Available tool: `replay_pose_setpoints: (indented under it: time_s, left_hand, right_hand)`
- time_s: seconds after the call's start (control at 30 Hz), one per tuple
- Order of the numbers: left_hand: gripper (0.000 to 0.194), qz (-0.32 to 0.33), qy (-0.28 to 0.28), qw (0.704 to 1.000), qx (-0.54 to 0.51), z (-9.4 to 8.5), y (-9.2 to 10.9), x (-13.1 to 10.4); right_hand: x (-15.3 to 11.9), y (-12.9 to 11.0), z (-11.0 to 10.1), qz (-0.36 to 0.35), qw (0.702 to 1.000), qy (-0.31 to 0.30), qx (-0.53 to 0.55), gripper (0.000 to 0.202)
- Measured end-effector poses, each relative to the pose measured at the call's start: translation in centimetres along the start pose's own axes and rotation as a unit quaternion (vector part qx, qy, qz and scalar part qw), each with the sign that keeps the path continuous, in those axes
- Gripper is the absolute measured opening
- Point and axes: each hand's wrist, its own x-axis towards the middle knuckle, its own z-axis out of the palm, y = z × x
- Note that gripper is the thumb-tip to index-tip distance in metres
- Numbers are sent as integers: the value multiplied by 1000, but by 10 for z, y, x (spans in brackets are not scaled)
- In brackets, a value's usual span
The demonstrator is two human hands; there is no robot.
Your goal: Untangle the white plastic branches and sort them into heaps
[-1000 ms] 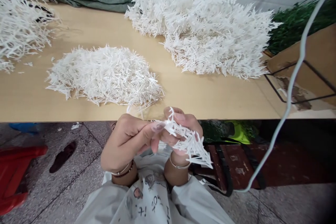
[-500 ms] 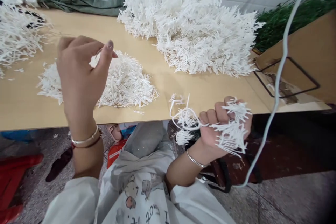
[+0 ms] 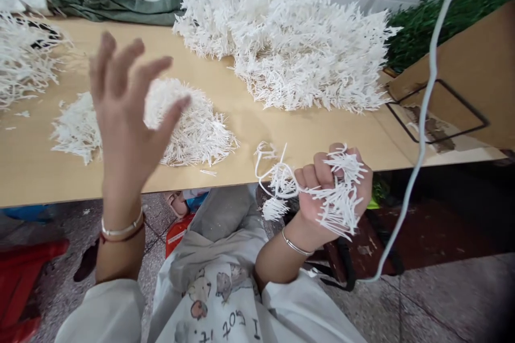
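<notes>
My left hand [image 3: 126, 112] is raised over the table's left part, fingers spread, with nothing in it. Behind and beside it lies a small pile of white bristly pieces [image 3: 193, 128]. At the table's front edge, my right hand [image 3: 332, 187] has its fingers curled round a white branching strand [image 3: 340, 206]. Spiky tufts stick out over the palm and fingers. A looped white stem runs left from the fist, with further tufts [image 3: 274, 208] hanging at the table edge.
A large white bristly heap [image 3: 289, 43] fills the back of the table [image 3: 161, 185]. White strands [image 3: 20, 64] lie far left, green cloth [image 3: 116, 2] behind. A pale cable [image 3: 424, 112] hangs at right, before a cardboard piece [image 3: 475, 75] and greenery [image 3: 426, 27].
My left hand has opened from bent, nearly pinched fingers to a wide spread. My right hand, still round the white strand, appears slightly further left, as does the whole table scene.
</notes>
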Motion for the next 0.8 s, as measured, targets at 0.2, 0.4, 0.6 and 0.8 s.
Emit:
replay_pose_setpoints:
  time_s: [0.2,0.4,0.6,0.8]
  left_hand:
    - [78,112,-170,979,9,13,32,-64]
    - [69,76,-171,982,-22,29,21,-58]
    - [72,51,-116,984,-121,23,22,-46]
    - [35,-103,-39,913,-393,14,61,-48]
  right_hand:
    - [5,3,1,-14,999,-26,21,37]
    - [2,5,6,-6,998,-64,28,36]
    - [-1,10,16,-12,999,29,14,40]
    - [-6,18,28,-21,997,73,-30,42]
